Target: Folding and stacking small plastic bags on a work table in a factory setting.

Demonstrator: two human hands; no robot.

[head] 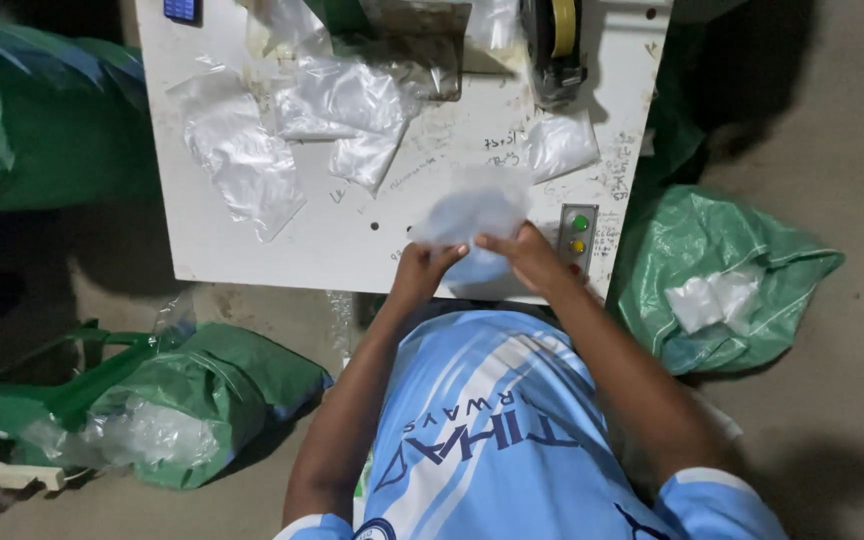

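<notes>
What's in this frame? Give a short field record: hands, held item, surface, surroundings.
left hand: pinching the near edge of a clear plastic bag
right hand: gripping the same bag edge, beside the left
surface: white worktable, scribbled on, with loose clear bags scattered
table fixtures: tape dispenser at far edge; button panel, green over yellow
floor right: green sack holding clear bags
floor left: green sack, open

Ahead at twelve o'clock, we see clear plastic bags point(252, 150) crowding the white table point(352, 240), and a tape dispenser point(555, 50) at one. Bare tabletop lies open at eleven, below the bags.
</notes>
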